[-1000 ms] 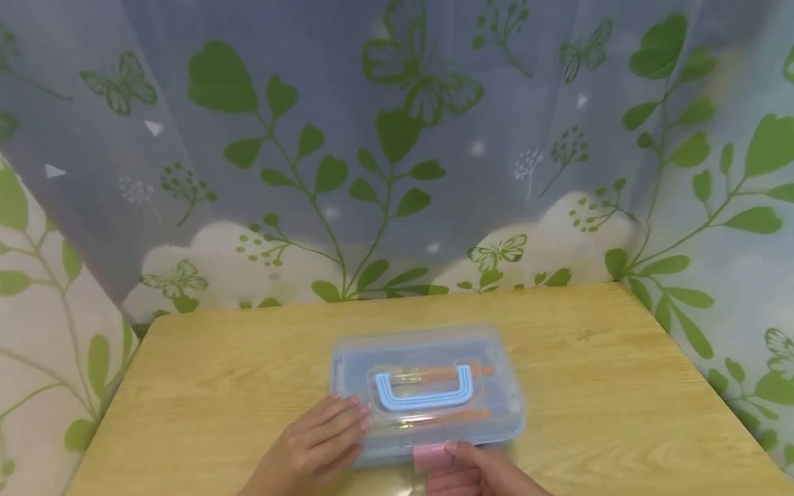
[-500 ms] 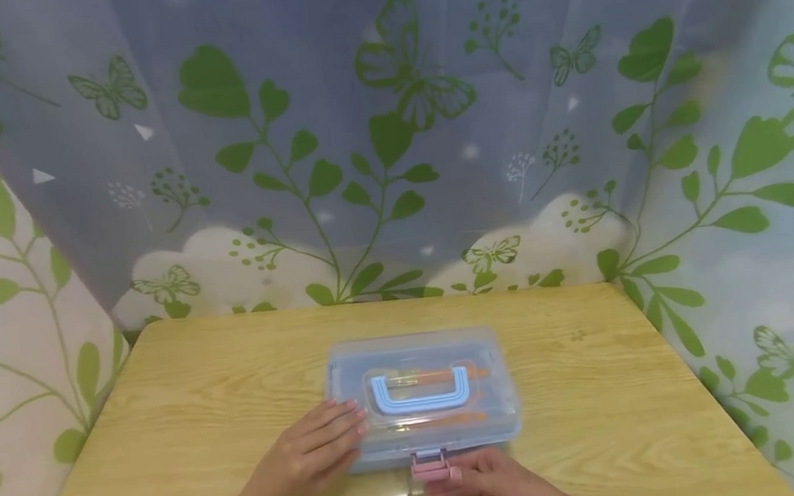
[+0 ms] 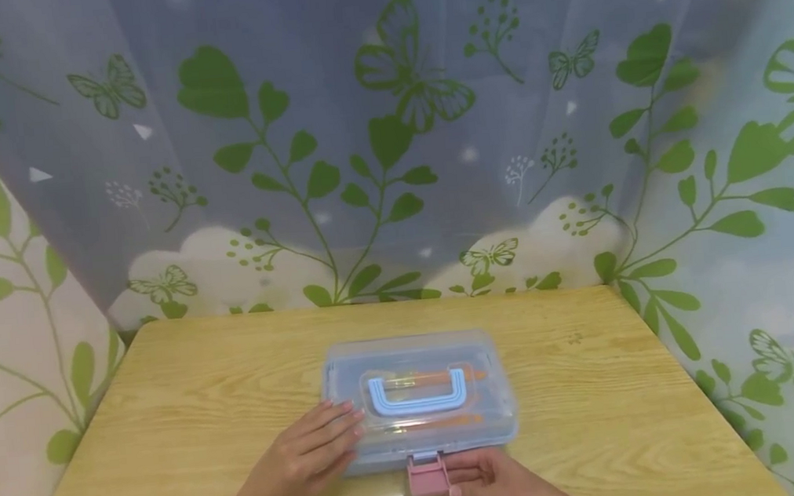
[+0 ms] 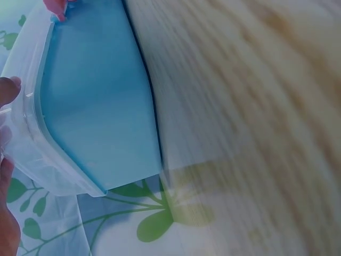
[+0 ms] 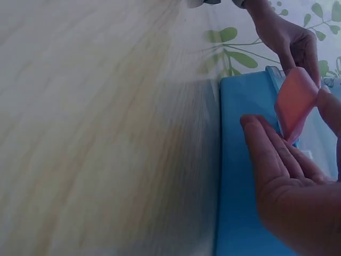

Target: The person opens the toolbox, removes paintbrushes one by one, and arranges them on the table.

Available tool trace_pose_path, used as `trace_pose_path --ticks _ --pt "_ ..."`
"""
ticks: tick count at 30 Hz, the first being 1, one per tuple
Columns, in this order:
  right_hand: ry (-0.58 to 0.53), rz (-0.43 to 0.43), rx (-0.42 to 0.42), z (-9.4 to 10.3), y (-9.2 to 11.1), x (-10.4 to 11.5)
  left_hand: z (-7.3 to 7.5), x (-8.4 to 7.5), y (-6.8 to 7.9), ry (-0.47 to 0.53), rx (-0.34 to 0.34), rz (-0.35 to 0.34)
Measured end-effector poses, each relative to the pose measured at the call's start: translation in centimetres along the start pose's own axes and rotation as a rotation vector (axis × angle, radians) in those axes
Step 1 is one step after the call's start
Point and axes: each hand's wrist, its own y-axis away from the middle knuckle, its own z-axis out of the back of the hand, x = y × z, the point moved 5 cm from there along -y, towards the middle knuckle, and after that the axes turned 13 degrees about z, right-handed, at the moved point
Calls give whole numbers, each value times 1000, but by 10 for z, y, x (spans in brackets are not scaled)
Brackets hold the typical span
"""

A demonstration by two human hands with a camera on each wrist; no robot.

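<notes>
A clear-lidded storage box [image 3: 346, 360] with a blue base lies on the table, its light blue handle [image 3: 419, 405] folded flat on the lid. Slender orange items [image 3: 448, 422] show through the plastic. My left hand [image 3: 302, 455] rests on the left end of the lid, fingers extended over its front corner. At the front, the pink latch [image 3: 428, 480] is flipped outward and hangs from its hinge. My right hand [image 3: 495, 480] holds the latch's right edge, thumb against it and fingers behind; the right wrist view shows the pink latch [image 5: 295, 101] between thumb and fingers.
The box stands on a wood-grain table [image 3: 224, 373] with bare surface to both sides. Around the back and sides hangs a curtain [image 3: 330, 128] printed with green leaves and butterflies, close to the table's far edge.
The pink latch has swung from upright against the box front to outward and down, with my right hand following it. My left hand has stayed on the lid's left end.
</notes>
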Motion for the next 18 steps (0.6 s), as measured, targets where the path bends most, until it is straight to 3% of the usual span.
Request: trace_pose_path --ticks 7,11,15,18 --pt "32 62 27 -2 0 3 0 0 0 11 7 11" --pt "107 85 4 -3 1 3 -1 0 1 19 18 19" --pt "259 121 -13 -2 2 5 -1 1 1 25 11 11" --pt "446 143 -22 0 3 8 -2 1 -1 25 6 15"
